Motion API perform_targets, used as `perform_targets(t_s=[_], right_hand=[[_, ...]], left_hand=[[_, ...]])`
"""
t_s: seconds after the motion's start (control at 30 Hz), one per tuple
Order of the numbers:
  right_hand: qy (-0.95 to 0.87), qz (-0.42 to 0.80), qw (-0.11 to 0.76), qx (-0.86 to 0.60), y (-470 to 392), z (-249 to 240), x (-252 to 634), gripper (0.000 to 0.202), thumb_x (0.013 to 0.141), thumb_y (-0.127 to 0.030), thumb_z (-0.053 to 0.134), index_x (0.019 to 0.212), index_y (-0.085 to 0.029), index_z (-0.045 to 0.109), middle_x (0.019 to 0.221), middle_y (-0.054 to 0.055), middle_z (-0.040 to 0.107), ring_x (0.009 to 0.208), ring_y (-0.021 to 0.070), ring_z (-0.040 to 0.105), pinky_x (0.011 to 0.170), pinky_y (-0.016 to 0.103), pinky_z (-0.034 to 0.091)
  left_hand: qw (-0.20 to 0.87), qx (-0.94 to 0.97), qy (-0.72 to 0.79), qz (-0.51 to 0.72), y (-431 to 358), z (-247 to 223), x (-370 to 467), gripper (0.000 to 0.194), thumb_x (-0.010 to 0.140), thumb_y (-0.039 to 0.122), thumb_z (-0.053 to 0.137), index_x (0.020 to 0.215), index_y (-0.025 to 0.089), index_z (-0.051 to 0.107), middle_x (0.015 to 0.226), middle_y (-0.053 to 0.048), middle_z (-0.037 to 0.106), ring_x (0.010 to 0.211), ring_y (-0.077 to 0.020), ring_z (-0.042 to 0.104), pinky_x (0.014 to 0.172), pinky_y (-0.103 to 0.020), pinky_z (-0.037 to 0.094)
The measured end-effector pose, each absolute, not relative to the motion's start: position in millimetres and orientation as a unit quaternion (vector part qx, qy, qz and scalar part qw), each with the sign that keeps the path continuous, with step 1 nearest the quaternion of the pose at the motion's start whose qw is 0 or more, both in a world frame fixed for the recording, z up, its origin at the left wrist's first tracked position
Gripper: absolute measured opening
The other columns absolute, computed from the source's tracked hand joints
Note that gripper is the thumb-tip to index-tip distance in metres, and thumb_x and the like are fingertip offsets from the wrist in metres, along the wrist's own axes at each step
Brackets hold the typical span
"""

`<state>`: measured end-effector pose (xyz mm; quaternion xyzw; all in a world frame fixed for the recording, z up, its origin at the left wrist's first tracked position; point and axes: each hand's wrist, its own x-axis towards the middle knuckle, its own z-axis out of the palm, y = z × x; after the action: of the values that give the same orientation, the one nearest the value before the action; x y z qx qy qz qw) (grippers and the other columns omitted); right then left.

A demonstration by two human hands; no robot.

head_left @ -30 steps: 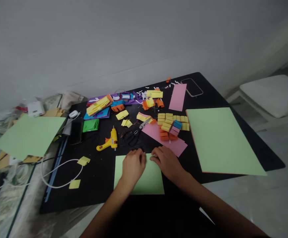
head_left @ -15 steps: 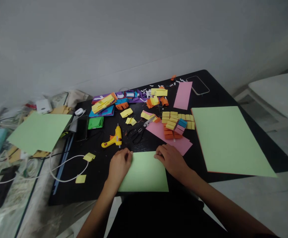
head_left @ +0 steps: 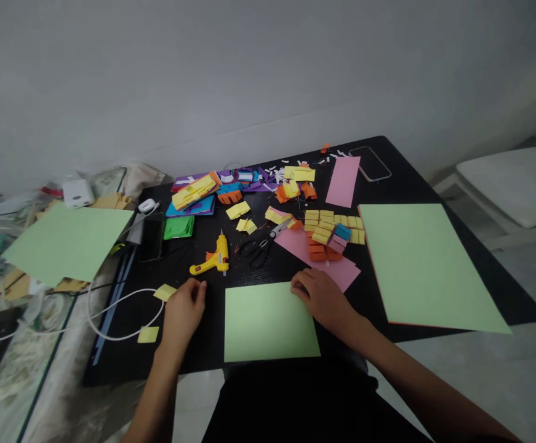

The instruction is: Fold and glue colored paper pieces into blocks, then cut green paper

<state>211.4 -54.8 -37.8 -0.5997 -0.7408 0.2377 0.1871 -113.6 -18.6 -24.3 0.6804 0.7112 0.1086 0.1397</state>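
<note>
A small sheet of light green paper (head_left: 270, 326) lies flat on the black table in front of me. My right hand (head_left: 318, 295) has its curled fingertips at the paper's upper right corner. My left hand (head_left: 187, 307) is off the sheet, to its left, with loosely bent fingers and nothing visible in them. Next to that hand lies a yellow paper piece (head_left: 164, 292); another yellow piece (head_left: 148, 335) sits lower left, by a white cable (head_left: 113, 338). Beyond my hands are a yellow hot glue gun (head_left: 212, 257) and black-handled scissors (head_left: 261, 249).
Folded yellow paper pieces (head_left: 320, 221) and an orange stack (head_left: 318, 251) rest around pink paper (head_left: 344, 274). A large green sheet (head_left: 429, 264) covers the table's right side. Colourful paper scraps (head_left: 249, 178) line the back. A phone (head_left: 151, 239) lies at left.
My left hand has left the green sheet's upper left edge and moved left, beside the yellow paper piece. My right hand stays at the sheet's right corner.
</note>
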Motion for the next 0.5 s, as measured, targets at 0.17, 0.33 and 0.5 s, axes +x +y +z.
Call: perform_targets(t_s=[0.17,0.33,0.5], right_hand=[[-0.801,0.196,0.195,-0.531,-62,-32,182,0.013,0.102,-0.017,0.058,0.106,-0.018,0.071,0.106,0.01,0.072,0.098,0.0256,0.065,0.088,0.039,0.051],[-0.84,0.175,0.174,-0.483,-76,-38,153,0.031,0.101,-0.012,0.054,0.13,-0.013,0.064,0.138,0.015,0.068,0.126,0.0296,0.061,0.102,0.044,0.052],[-0.827,0.156,0.177,-0.51,-82,-47,161,0.035,0.104,-0.021,0.055,0.137,-0.014,0.062,0.147,0.016,0.064,0.134,0.0307,0.06,0.106,0.047,0.051]], left_hand=[[0.179,0.801,0.521,0.234,-47,-37,-80,0.03,0.105,0.03,0.048,0.123,0.022,0.07,0.121,-0.009,0.077,0.112,-0.0244,0.072,0.1,-0.041,0.057],[0.141,0.853,0.46,0.204,-69,-54,-51,0.037,0.104,0.023,0.052,0.139,0.021,0.063,0.141,-0.011,0.068,0.132,-0.0279,0.063,0.111,-0.048,0.054],[0.155,0.85,0.468,0.188,-72,-61,-54,0.044,0.105,0.026,0.052,0.148,0.024,0.057,0.145,-0.012,0.066,0.135,-0.0294,0.062,0.112,-0.052,0.053]])
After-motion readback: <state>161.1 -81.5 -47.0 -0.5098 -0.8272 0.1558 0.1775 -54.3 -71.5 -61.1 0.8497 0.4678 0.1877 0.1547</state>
